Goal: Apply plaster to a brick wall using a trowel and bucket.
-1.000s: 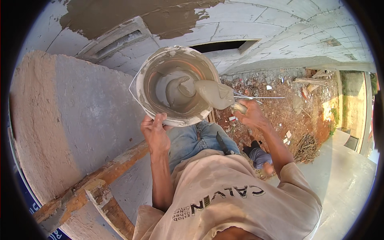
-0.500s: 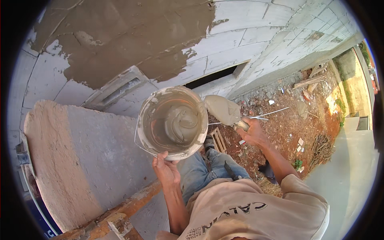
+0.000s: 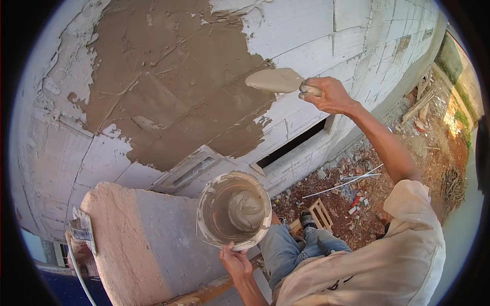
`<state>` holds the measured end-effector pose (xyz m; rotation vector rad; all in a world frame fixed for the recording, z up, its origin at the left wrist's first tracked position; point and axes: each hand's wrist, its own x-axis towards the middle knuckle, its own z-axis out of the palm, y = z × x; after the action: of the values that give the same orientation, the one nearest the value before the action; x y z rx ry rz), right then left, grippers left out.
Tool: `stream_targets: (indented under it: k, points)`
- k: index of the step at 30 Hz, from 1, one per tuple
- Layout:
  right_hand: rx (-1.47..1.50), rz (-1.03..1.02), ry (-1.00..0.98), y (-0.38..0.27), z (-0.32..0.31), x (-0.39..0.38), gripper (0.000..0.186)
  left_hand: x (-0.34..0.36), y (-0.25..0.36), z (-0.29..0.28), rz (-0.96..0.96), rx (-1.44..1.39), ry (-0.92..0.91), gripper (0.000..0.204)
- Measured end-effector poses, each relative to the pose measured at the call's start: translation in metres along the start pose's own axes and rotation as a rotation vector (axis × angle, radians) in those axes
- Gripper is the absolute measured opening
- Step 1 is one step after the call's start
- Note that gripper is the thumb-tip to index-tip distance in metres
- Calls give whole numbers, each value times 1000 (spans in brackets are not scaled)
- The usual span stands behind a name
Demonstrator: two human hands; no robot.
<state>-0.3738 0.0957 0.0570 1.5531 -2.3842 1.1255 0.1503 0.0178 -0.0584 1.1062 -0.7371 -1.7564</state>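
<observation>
1. Up by the pale block wall [image 3: 301,30], the person's bare right hand [image 3: 329,96] is holding a trowel with a grey, mud-covered blade [image 3: 274,80].
2. The right grip is closing snugly round the trowel's short, light handle [image 3: 312,91], and the blade is pointing left.
3. The blade is showing in front of the right edge of a big patch of wet brown plaster [image 3: 178,86]; I cannot tell if it is touching.
4. Lower down, the bare left hand [image 3: 236,261] is holding a round, pale bucket smeared with mud [image 3: 202,214].
5. The left grip is pinching the bucket's near edge, with fingers showing at the rim.
6. Inside the bucket, a soft lump of grey mud [image 3: 246,210] is sitting in a swirl.
7. Just left of the bucket, a thick, rough slab, part tan and part grey [image 3: 153,229], is sticking out.
8. Above the bucket, a long, dark slot [image 3: 291,145] is showing as a hole in the wall.
9. Below, a small wooden slatted frame [image 3: 321,214] is lying near one foot on the reddish, littered ground [image 3: 339,211].
</observation>
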Motion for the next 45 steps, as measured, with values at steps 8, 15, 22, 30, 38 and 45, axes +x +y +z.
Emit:
stream_targets:
  k: [8, 15, 22, 30, 38, 45]
  points:
    - [-254, -164, 34, 64, -5, 82, 27, -22, 6, -33, 47, 118, 134, 22]
    - [-305, -316, 254, 39, -53, 130, 24, -33, 13, -41, 42, 183, 170, 18]
    - [-407, -483, 453, 2, -104, 180, 27, -26, 10, -15, 7, 214, 143, 18]
    - [-473, -443, 333, 36, -52, 123, 22, -30, 2, -1, -8, 100, 141, 16]
    - [-702, -642, 396, 4, -63, 163, 27, -26, -9, -20, -8, 89, 196, 12]
    - [-575, -541, 398, -70, -136, 214, 22, -24, -9, -16, 29, 131, 272, 13]
